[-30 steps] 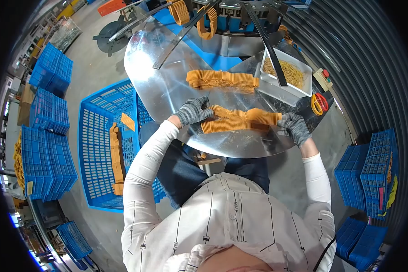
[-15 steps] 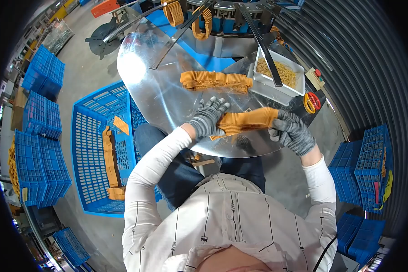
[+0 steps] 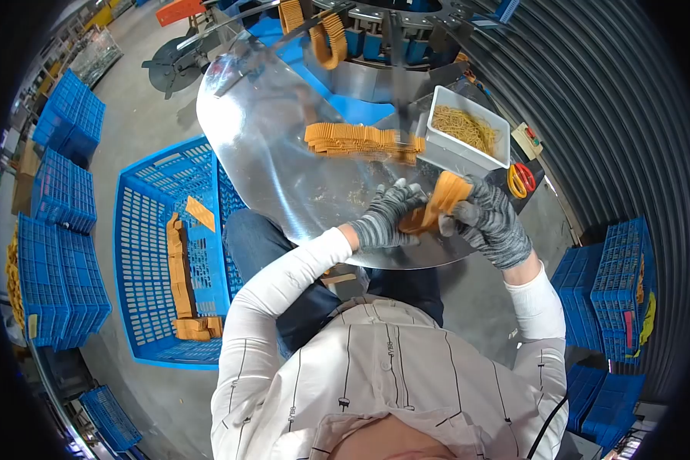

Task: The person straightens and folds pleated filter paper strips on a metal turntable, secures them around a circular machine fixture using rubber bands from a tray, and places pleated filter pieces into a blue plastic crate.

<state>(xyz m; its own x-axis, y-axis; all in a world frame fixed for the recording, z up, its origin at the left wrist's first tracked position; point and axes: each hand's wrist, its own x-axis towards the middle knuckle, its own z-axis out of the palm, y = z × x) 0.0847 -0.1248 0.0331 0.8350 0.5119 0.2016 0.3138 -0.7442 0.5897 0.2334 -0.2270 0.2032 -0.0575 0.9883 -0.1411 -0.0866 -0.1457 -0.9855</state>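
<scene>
An orange ribbed strip is bunched in a folded loop between my gloved hands, over the near edge of the shiny metal table. My right hand grips its right side, with the thumb in front and the fingers behind. At the lower left end, my left hand has its fingers and thumb closed around the strip. Farther back on the table lies a stack of similar orange ribbed strips. Both gloves are grey and striped.
A white tray of thin yellowish pieces stands at the back right, near red-and-yellow-handled scissors. Metal arms of a machine reach over the table's back. On my left, a blue crate holds orange strips. Stacked blue crates stand on the right.
The strip was stretched out flatter and is now folded up into a loop. My left hand, flat before, has moved right and closed on it. The machine's arms have shifted.
</scene>
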